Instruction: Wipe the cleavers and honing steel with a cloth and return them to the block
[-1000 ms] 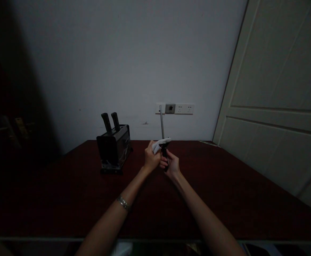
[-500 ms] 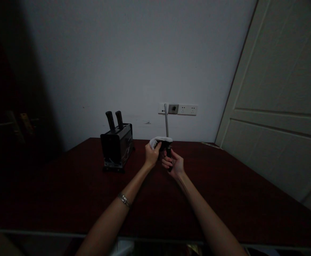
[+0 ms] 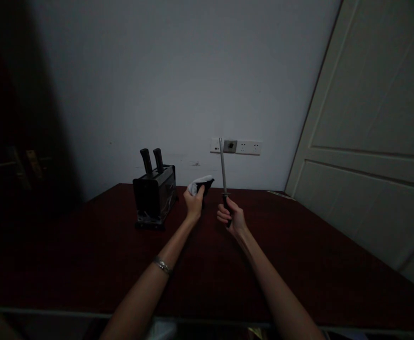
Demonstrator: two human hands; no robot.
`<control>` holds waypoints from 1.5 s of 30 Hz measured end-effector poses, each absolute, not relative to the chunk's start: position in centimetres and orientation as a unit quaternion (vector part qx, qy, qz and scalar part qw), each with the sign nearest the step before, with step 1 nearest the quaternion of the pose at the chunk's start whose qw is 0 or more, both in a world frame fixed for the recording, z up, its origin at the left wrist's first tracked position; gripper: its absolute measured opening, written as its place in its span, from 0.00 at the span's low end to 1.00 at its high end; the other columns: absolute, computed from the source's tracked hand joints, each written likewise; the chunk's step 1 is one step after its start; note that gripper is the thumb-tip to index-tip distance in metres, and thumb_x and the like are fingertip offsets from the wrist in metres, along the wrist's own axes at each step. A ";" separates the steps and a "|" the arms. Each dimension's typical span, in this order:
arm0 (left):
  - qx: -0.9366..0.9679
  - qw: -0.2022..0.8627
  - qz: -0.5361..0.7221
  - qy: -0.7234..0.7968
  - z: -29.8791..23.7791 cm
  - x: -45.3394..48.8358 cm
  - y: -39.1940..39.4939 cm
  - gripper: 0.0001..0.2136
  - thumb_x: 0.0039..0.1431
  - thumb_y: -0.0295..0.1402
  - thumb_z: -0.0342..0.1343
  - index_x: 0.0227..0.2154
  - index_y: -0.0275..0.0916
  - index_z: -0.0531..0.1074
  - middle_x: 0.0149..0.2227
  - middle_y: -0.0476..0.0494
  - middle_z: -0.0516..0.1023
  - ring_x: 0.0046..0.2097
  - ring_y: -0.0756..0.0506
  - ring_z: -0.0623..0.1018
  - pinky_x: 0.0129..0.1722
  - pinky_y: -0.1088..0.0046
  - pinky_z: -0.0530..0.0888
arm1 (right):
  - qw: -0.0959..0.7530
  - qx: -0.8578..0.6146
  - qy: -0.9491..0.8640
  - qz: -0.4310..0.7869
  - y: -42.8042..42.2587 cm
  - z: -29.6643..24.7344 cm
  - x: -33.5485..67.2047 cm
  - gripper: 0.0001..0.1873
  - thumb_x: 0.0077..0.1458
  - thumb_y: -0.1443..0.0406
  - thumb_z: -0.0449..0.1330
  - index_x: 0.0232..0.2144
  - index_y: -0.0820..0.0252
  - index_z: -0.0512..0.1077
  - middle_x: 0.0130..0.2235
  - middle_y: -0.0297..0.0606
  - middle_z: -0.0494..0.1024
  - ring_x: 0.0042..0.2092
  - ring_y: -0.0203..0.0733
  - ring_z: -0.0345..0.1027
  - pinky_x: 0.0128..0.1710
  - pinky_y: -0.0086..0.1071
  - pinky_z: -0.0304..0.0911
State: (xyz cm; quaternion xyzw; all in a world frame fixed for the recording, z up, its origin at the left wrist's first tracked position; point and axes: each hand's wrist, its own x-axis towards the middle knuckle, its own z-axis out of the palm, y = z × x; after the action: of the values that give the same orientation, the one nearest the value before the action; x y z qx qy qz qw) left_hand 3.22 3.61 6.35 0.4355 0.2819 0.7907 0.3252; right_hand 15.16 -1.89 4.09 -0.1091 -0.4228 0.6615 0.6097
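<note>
Pretty dim shot, so going mostly by shapes here. Got a honing steel [image 3: 223,165] clamped in the right hand [image 3: 232,218], fingers curled shut around the black grip, with the rod pointing nearly straight up, leaning just a touch, and the tip ending in front of the socket strip [image 3: 240,147] on the wall. Over in the left hand [image 3: 194,204], closed tight on a bunched white cloth [image 3: 200,184] with a dark bit poking out at its right end, can't tell what. Sitting just left of the steel, about level with the bottom of the rod, not touching it, with a clear gap in between. So: long axis vertical, cloth off to the left side down near the guard end, left hand the nearer one to the bare metal, right hand underneath on the grip. Both held up above the dark red counter [image 3: 86,264], not resting on it. Further left on the counter, back by the wall, a black knife block [image 3: 153,196] with two dark handles [image 3: 146,162] sticking out the top, well apart from either hand. Also a thin bracelet [image 3: 162,265] on the left wrist and a pale panelled door [image 3: 377,141] off to the right.
</note>
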 end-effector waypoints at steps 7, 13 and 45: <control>0.624 0.128 0.727 0.256 6.2 3.7 1.8 0.04 0.50 0.29 0.54 0.30 0.36 0.69 0.28 0.48 0.70 0.30 0.50 0.70 0.32 0.76 0.67 | 0.662 -0.220 -0.429 0.574 -1.6 4.0 14.8 0.16 0.45 0.55 0.62 0.26 0.61 0.66 0.22 0.30 0.68 0.15 0.26 0.52 0.09 0.19 0.40; 0.753 -0.012 0.639 0.159 5.9 3.6 1.1 0.15 0.47 0.23 0.52 0.40 0.38 0.68 0.37 0.42 0.72 0.41 0.45 0.71 0.42 0.69 0.68 | 0.708 -0.243 -0.418 0.514 -0.3 3.1 14.5 0.15 0.38 0.57 0.66 0.24 0.61 0.68 0.20 0.27 0.66 0.18 0.28 0.55 0.13 0.22 0.50; 0.486 0.269 0.786 0.271 6.1 3.1 3.6 0.08 0.47 0.34 0.57 0.27 0.33 0.72 0.27 0.45 0.74 0.30 0.48 0.73 0.33 0.76 0.68 | 0.652 -0.161 -0.432 0.602 -2.1 4.2 14.8 0.13 0.51 0.56 0.53 0.30 0.61 0.68 0.16 0.25 0.54 0.16 0.29 0.44 0.13 0.23 0.43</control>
State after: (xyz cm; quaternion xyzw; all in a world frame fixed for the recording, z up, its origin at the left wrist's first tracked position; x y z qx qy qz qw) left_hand 3.11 3.64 6.06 0.4858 0.2712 0.7862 0.2692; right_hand 14.85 -2.07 4.22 -0.1611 -0.4320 0.6021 0.6519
